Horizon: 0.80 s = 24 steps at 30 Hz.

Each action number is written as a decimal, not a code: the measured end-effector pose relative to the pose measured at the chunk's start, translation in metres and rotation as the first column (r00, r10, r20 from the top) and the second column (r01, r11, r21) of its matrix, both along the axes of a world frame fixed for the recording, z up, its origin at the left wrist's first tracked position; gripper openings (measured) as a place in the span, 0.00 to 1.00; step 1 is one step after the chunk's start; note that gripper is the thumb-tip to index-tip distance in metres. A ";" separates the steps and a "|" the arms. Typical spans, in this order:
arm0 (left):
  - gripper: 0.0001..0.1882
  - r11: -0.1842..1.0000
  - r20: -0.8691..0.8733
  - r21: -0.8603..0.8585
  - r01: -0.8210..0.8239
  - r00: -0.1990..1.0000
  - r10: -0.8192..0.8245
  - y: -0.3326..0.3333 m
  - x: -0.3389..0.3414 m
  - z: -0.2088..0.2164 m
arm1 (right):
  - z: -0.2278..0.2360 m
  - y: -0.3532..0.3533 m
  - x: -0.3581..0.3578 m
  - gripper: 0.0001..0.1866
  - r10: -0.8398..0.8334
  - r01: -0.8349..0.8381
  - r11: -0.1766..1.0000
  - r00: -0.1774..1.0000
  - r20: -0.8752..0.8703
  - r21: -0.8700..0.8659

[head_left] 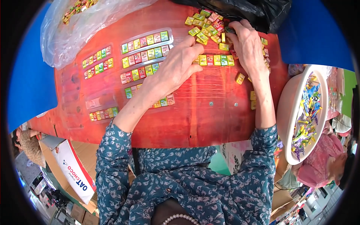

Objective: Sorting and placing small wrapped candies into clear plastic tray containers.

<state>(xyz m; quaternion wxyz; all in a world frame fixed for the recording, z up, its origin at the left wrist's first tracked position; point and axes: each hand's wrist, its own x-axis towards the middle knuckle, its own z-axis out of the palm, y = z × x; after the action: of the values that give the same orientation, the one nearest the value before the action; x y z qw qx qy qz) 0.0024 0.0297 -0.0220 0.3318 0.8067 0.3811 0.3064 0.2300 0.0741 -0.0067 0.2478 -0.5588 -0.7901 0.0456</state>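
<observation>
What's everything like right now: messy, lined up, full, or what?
Box row, lined up
Pile, jumbled
Left hand, at the row's left end
Right hand, curled at the pile's edge
Tray, holding lined-up boxes
Clear bag, crumpled, boxes inside
Black bag, crumpled
Basin, holding colourful pieces

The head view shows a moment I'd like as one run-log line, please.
left hand: at left end of box row | right hand: at loose box pile | nearby: clear tray, black bag, white tub

Row of small yellow, red and green boxes [217, 60] laid at 1 o'clock, its 9-o'clock end flanked by left hand [173, 64]. Loose box pile [204, 30] at 12 bordered by right hand [246, 45]. Further box rows [144, 57] arranged at 11. White basin [284, 112] filled, at 3.
</observation>
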 end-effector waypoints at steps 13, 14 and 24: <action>0.15 1.000 0.010 0.024 0.000 1.000 0.000 -0.002 -0.001 0.001 | -0.002 0.001 0.010 0.12 0.046 -0.046 0.999 0.996 -0.073 0.009; 0.15 1.000 0.006 0.015 -0.009 1.000 0.009 -0.002 -0.001 0.001 | 0.001 -0.002 0.010 0.12 0.015 -0.018 0.999 0.992 -0.128 -0.027; 0.19 0.999 -0.047 0.029 0.028 0.999 -0.027 -0.001 0.000 0.000 | 0.013 -0.028 0.029 0.12 -0.019 0.008 0.996 0.991 -0.132 -0.083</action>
<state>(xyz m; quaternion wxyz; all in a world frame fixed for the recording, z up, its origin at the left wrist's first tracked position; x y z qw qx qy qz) 0.0027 0.0290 -0.0218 0.3152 0.8236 0.3729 0.2887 0.2585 0.0457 0.0058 0.2766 -0.5696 -0.7657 0.1134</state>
